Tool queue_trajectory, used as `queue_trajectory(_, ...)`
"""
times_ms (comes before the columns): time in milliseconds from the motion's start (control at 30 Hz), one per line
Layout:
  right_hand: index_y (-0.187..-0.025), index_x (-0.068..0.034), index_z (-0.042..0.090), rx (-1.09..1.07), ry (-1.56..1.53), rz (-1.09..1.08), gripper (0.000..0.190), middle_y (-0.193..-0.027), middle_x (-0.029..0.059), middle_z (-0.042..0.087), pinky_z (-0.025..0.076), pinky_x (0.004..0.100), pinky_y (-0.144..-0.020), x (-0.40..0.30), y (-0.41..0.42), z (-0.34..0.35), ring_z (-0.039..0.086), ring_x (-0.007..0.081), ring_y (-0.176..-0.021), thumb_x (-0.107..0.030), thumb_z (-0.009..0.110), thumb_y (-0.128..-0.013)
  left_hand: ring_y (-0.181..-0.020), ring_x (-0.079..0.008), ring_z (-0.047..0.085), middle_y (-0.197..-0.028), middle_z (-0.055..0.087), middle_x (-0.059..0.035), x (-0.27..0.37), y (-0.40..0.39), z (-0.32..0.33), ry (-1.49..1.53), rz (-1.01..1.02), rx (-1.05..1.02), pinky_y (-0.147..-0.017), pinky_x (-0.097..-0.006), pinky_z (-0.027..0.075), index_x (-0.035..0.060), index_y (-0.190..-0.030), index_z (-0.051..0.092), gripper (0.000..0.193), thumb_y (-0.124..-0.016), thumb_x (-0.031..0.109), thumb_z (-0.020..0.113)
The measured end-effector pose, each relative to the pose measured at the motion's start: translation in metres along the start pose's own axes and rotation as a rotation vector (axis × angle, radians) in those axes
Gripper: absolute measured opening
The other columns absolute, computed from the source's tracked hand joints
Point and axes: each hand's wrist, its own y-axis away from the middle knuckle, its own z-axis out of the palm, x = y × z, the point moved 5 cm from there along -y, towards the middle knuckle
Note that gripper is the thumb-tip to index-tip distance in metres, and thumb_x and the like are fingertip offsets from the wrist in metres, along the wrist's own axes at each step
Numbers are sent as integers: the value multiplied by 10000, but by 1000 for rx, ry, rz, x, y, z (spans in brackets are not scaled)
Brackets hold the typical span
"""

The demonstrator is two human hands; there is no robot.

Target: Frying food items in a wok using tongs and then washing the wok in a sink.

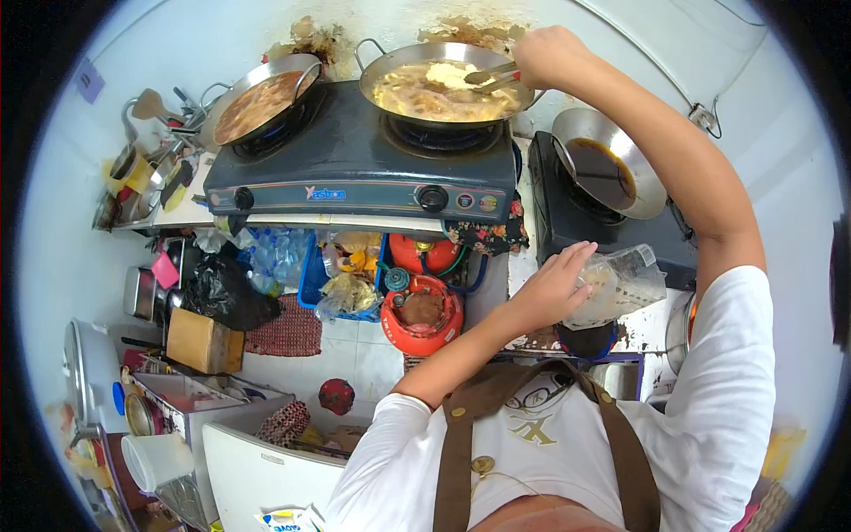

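A pair of metal tongs is in my right hand, the tips in a wide steel wok where pale, yellowish food fries in bubbling oil. This wok sits on the right burner of a two-burner gas stove. Over the counter at the right, my left hand is at a clear plastic container that bears writing; its fingers lie along the near side, and I cannot tell whether they grip it.
A second wok with reddish-brown liquid stands on the left burner. A third wok holds dark liquid on a smaller stove at right. Red gas cylinders and a blue crate are below. Utensils stand at left.
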Motion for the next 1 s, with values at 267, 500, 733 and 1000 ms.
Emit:
queue_trajectory(267, -785, -61, 655, 6, -48, 30, 209, -767, 120, 631, 490, 360, -622, 11, 5, 3, 617, 262, -721, -228, 618, -667, -1186, -351, 337, -1295, 317, -207, 0, -1, 2, -16, 6, 7, -998, -385, 273, 25, -1290, 277, 574, -797, 175, 529)
queue_trajectory(500, -764, -58, 647, 22, 114, -28, 169, -718, 123, 626, 467, 369, -604, 30, 46, -64, 609, 265, -709, -164, 536, -693, -1183, -351, 339, -1292, 321, -204, 0, -2, 4, -44, 25, 19, -994, -384, 279, 27, -1291, 276, 574, -795, 167, 529)
queue_trajectory(733, -740, -53, 652, -9, 158, -130, 196, -684, 127, 616, 463, 369, -613, 12, 48, -51, 603, 279, -676, -230, 592, -681, -1175, -352, 347, -1281, 332, -201, -2, -2, 6, -58, 30, 23, -989, -385, 284, 25, -1284, 282, 567, -792, 160, 530)
queue_trajectory(1000, -740, -48, 645, 148, 21, -211, 208, -643, 120, 598, 469, 343, -580, 2, 34, -38, 599, 260, -644, -220, 663, -625, -1174, -350, 352, -1280, 337, -198, -2, 0, 5, -66, 26, 37, -988, -379, 290, 25, -1283, 285, 568, -790, 153, 535)
